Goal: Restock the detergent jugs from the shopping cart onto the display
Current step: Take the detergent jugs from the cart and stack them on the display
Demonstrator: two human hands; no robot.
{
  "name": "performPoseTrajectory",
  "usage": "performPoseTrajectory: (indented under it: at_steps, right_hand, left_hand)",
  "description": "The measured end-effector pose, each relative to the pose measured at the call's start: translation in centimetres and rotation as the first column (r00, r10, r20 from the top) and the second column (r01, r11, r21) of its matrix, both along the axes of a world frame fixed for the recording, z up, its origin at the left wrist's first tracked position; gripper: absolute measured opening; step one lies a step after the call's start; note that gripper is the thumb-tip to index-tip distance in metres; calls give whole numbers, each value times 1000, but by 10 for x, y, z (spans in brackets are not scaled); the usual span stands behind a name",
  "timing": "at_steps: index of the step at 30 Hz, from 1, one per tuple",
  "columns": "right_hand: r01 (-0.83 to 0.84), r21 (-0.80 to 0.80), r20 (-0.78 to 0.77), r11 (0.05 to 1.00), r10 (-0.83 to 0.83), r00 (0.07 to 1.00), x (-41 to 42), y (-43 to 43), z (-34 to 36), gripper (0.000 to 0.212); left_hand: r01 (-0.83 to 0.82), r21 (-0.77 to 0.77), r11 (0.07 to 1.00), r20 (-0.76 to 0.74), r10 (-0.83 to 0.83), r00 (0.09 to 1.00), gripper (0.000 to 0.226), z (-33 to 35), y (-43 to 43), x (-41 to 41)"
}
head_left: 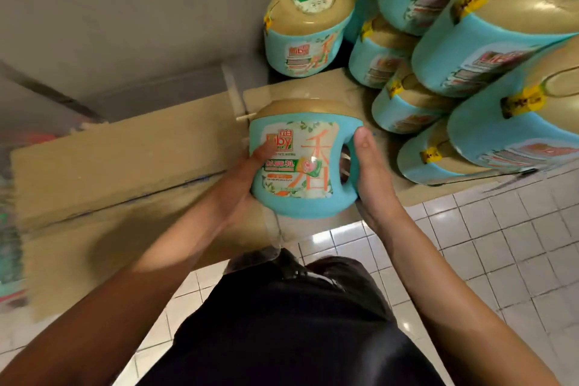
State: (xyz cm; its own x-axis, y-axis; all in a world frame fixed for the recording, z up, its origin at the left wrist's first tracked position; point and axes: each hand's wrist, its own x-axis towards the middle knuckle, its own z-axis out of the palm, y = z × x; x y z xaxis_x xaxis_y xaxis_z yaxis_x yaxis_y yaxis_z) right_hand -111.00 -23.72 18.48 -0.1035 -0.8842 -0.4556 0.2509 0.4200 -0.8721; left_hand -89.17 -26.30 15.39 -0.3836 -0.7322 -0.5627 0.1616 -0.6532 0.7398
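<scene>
I hold a teal detergent jug (300, 160) with a gold cap and a flowered label upright over the front of the cardboard display base (125, 163). My left hand (250, 172) grips its left side, thumb across the label. My right hand (371, 166) clasps the handle side on the right. A lone matching jug (305, 25) stands farther back on the display. To the right, several more jugs (470, 56) are stacked in tiers.
A grey wall (125, 9) rises behind the display. White tiled floor (501, 244) lies below and to the right. My dark trousers (297, 323) fill the bottom centre. Blurred teal and red packaging (12, 229) shows at the far left edge.
</scene>
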Motion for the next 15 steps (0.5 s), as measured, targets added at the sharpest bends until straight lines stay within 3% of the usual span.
performPoseTrajectory:
  at_steps: [7, 15]
  right_hand:
    - [-35, -54, -148, 998, 27, 989, -2, -54, 18, 45]
    - [-88, -218, -246, 972, 32, 969, -9, -100, 35, 61]
  left_hand:
    - [9, -144, 990, -42, -15, 999, 63, 20, -40, 6]
    - [-115, -242, 964, -120, 88, 989, 95, 47, -73, -7]
